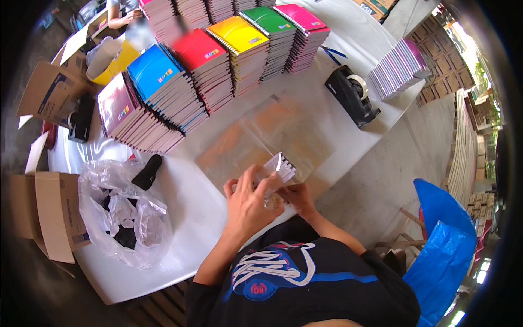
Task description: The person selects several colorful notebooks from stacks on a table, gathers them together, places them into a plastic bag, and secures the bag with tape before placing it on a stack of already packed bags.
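Observation:
Close to my body, above the table's front edge, a small bundle of spiral-bound notebooks (280,167) stands on end, pale-sided, with dark wire rings at its top right. Shiny transparent plastic seems to cover it. My left hand (251,200) grips its left side, thumb and fingers bent around it. Lower down on the right, my right hand (297,197) is closed at the bundle's near end; its fingertips are partly hidden, and what they pinch is unclear. Under the bundle lies a large transparent plastic sheet (229,147) with brownish tape-like patches.
Tall stacks of coloured spiral notebooks (199,52) line the far side. Rightward are a black tape dispenser (348,95), blue-handled pliers (333,53) and a purple notebook stack (400,68). A plastic bag (122,218) and open carton (57,215) sit left. Another person's hand (131,16) shows far left.

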{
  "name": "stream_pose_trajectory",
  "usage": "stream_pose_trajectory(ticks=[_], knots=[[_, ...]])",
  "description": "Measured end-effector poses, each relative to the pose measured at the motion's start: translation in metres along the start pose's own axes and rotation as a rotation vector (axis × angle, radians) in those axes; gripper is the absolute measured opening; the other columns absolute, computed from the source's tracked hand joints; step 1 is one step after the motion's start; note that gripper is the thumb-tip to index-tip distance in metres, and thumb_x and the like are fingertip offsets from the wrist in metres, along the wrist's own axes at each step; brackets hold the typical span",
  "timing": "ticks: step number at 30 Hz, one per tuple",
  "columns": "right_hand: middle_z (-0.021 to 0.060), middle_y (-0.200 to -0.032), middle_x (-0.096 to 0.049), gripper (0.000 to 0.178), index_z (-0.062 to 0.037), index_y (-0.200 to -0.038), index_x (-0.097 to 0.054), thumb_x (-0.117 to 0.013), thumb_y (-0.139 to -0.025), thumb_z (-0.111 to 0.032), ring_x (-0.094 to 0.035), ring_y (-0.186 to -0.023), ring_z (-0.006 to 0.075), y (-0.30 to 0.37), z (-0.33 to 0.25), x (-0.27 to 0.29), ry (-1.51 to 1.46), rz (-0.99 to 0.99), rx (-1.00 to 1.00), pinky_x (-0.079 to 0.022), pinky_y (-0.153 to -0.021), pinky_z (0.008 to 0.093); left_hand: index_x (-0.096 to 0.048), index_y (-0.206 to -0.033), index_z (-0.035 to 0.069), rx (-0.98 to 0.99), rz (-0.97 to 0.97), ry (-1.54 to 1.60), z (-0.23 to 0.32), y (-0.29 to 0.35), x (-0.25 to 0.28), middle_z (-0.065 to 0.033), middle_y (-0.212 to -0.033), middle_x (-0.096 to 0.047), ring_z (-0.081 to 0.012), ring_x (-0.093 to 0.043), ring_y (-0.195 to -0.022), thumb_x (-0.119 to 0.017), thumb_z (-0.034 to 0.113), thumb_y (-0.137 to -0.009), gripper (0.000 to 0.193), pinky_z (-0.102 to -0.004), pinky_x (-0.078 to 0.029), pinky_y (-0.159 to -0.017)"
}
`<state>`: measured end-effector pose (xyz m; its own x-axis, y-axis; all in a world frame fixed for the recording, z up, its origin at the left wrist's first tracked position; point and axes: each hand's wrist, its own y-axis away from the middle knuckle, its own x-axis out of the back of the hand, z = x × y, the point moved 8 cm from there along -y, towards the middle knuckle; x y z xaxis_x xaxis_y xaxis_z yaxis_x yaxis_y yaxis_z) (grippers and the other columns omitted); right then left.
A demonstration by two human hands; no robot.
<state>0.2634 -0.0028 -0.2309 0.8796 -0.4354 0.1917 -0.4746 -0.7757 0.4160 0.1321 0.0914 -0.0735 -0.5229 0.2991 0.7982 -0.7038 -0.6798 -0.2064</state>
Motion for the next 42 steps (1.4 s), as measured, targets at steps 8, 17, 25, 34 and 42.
stream_pose_trajectory(ticks=[8, 17, 25, 34, 42], knots=[[0.0073, -0.101, -0.061, 0.040, -0.0051, -0.110, -0.059, -0.069, -0.083, -0.032, -0.058, -0.086, 0.0093, 0.043, 0.009, -0.068, -0.115, -0.879, -0.181, -0.047, -0.064, 0.0226, -0.035, -0.135, 0.013, 0.210, -0.192, 0.085, 0.003, -0.049, -0.011, -0.0117, -0.116, -0.056, -0.0290, -0.057, -0.106, -0.078, 0.024, -0.062, 0.086, -0.0457, -0.038, -0.090], [0.0060, -0.130, -0.048, 0.088, -0.0091, -0.134, -0.042, -0.086, -0.059, -0.016, -0.051, -0.113, 0.0177, -0.010, -0.121, -0.022, -0.091, -0.771, 0.507, -0.039, -0.101, 0.0325, -0.032, -0.139, 0.006, 0.362, 0.187, 0.587, -0.067, 0.062, -0.051, -0.0183, -0.124, -0.050, -0.0385, -0.047, -0.118, -0.077, -0.001, -0.059, 0.093, -0.0416, -0.040, -0.098], [0.0058, -0.146, -0.033, 0.032, -0.0183, -0.087, -0.069, -0.081, -0.057, -0.016, -0.020, -0.138, 0.0311, 0.037, -0.195, -0.001, 0.594, -0.657, 1.296, -0.022, -0.110, 0.0504, -0.066, -0.109, 0.021, 0.029, 0.404, -0.028, 0.019, 0.046, 0.025, -0.0163, -0.138, -0.040, -0.0367, -0.022, -0.137, -0.088, 0.028, -0.047, 0.067, -0.0574, -0.015, -0.108], [0.0084, -0.138, -0.044, 0.035, -0.0118, -0.095, -0.068, -0.081, -0.064, -0.016, -0.038, -0.128, 0.0333, 0.018, -0.200, 0.066, 0.167, -0.384, 1.034, -0.025, -0.110, 0.0466, -0.062, -0.111, 0.011, 0.031, 0.834, 0.027, 0.024, 0.087, 0.063, -0.0133, -0.118, -0.052, -0.0336, -0.042, -0.124, -0.089, 0.032, -0.047, 0.073, -0.0479, -0.040, -0.098], [0.0053, -0.129, -0.055, 0.068, -0.0150, -0.124, -0.058, -0.083, -0.061, -0.014, -0.043, -0.128, 0.0253, 0.021, -0.144, 0.017, 0.219, -0.549, 1.020, -0.027, -0.109, 0.0445, -0.053, -0.128, 0.009, 0.098, 0.519, 0.083, -0.016, 0.099, -0.027, -0.0096, -0.131, -0.052, -0.0246, -0.054, -0.113, -0.086, 0.023, -0.054, 0.082, -0.0348, -0.044, -0.090]])
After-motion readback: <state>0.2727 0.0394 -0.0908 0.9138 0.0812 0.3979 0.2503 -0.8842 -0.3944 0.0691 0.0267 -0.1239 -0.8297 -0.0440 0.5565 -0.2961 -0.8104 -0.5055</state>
